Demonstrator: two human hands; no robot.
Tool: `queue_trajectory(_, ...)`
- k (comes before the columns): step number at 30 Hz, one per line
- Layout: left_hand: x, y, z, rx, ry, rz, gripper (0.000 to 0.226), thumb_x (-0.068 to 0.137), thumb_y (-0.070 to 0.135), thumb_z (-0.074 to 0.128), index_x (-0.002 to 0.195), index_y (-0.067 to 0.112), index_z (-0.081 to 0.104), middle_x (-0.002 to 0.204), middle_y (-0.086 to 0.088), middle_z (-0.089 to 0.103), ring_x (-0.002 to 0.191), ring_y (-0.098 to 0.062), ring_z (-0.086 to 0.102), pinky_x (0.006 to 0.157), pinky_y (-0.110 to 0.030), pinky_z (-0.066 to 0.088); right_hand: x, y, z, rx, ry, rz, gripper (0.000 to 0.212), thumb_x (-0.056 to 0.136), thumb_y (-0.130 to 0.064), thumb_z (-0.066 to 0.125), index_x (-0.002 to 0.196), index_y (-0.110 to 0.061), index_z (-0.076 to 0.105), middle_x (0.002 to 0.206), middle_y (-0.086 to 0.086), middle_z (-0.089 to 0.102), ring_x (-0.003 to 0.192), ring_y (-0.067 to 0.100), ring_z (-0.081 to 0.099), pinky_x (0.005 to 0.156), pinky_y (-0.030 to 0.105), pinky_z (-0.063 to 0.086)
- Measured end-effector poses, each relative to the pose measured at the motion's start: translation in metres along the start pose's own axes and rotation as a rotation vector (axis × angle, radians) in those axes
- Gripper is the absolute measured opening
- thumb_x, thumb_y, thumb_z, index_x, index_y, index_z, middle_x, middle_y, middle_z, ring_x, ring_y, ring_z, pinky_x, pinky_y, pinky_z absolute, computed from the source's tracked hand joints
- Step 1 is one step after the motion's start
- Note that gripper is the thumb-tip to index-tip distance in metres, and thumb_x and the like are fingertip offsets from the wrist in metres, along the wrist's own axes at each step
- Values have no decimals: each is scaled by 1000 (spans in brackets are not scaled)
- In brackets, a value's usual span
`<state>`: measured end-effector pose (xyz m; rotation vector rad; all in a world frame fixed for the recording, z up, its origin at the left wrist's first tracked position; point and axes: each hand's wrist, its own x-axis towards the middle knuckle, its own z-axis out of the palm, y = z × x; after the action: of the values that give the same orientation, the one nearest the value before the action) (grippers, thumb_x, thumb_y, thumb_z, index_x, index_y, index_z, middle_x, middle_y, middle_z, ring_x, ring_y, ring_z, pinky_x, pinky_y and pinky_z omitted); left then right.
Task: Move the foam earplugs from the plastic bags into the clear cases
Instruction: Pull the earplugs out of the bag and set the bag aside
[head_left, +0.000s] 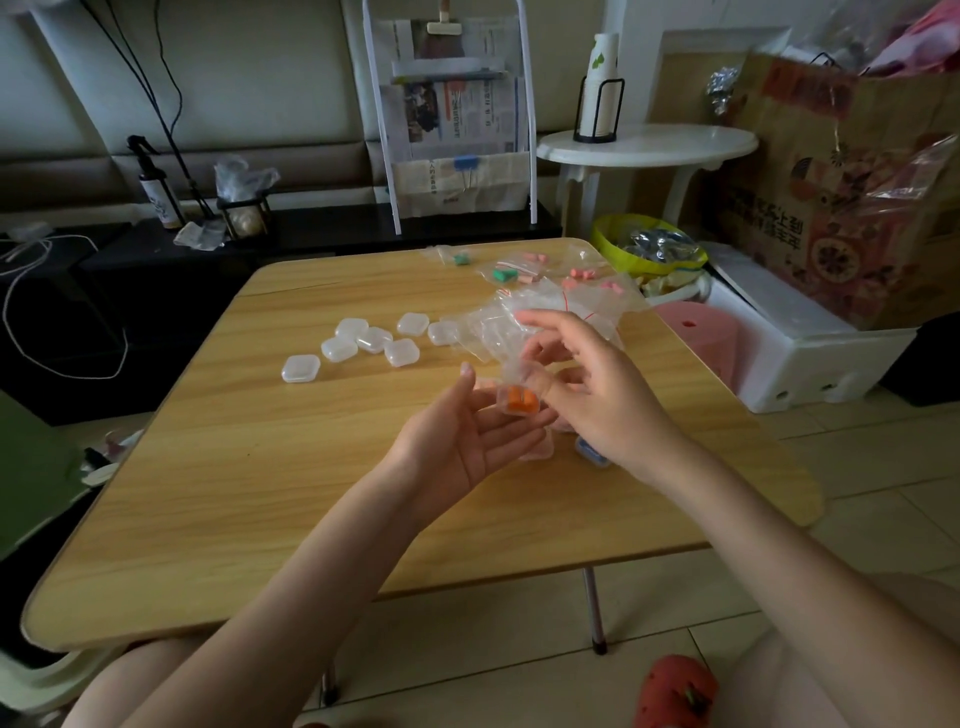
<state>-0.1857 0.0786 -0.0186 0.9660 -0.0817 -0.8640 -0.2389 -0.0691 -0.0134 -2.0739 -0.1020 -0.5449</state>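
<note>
So right now the orange earplugs (516, 400) are sitting at the bottom of a small plastic bag (514, 384) held up over the middle of the desk (218, 467), right between both hands. The left hand (470, 441) is palm-up underneath it, fingers mostly straight and relaxed, cradling the bag's lower end rather than gripping it. The right hand (587, 384) comes in from the right and a bit above, with its thumb and a couple of fingers pinching the bag's upper part. The rest of its fingers are spread loose. The bag stands roughly upright, mouth end toward the far side, plugs at the near, bottom end, so they're closer to the left palm than to the right fingertips.

My guess is the next bit is getting the mouth open and fishing or tipping the plugs out. The empty clear cases (371, 340) are on the desk to the far left of the hands, well apart, so the left hand is the nearer one. More bagged earplugs (540, 270) lie at the far side.
</note>
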Motion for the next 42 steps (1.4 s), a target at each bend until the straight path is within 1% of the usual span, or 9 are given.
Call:
queue_trajectory(5,-3,4,-6,69,-21,-14,64,101,45,25,120,-8,55,105,-23,68,89,-29,70,77,-34,59,2,5,11,-252,-54,-69,45,79,-16,76,121,-25,62,107,-12,51,97,-3,49,76,3,42)
queue_trajectory(14,-5,13,-19,315,59,146,47,101,37,36,126,1,53,103,-23,70,97,-29,69,82,-30,57,7,4,21,-13,85,1,16,81,-12,74,93,-21,71,90,-14,65,87,0,62,75,17,51)
queue_trajectory(18,-6,13,-24,386,57,192,32,94,28,54,113,3,62,104,-21,70,97,-25,69,83,-27,57,5,2,30,153,32,83,21,86,-12,70,101,-27,68,95,-10,69,80,30,69,58,49,58)
queue_trajectory(20,-6,13,-29,414,91,218,38,82,26,68,113,4,64,102,-17,72,97,-22,70,84,-26,56,5,1,32,170,-38,73,34,86,-12,69,111,-33,59,107,-12,69,94,17,69,64,57,57)
queue_trajectory(22,-5,16,-36,463,182,262,37,81,15,73,115,5,63,97,-15,73,93,-20,70,84,-26,56,5,2,34,128,-86,68,41,87,-11,69,115,-35,53,111,-16,69,103,0,64,71,54,57)
queue_trajectory(29,-1,28,-55,458,303,290,22,88,1,60,108,7,67,97,-15,72,83,-18,66,72,-20,56,17,8,29,8,7,25,40,87,-1,65,113,-32,59,117,-12,65,110,-5,58,101,30,47)
queue_trajectory(33,0,30,-50,242,144,177,17,92,9,54,96,2,68,90,-13,72,75,-13,68,66,-20,55,14,4,31,-91,-218,47,53,81,-26,73,125,-49,54,121,-16,58,86,0,60,70,16,55)
queue_trajectory(35,0,30,-50,245,116,144,19,92,15,56,92,1,69,82,-12,70,69,-13,67,64,-21,55,13,4,36,-136,-157,-23,45,82,-23,72,123,-37,61,105,-2,64,73,-1,60,61,10,48)
queue_trajectory(42,-6,27,-48,376,10,119,34,82,32,62,98,2,69,90,-15,71,80,-17,69,73,-26,58,15,7,43,-263,-61,-186,21,88,-3,63,106,-13,67,93,-6,65,80,-6,59,70,14,48)
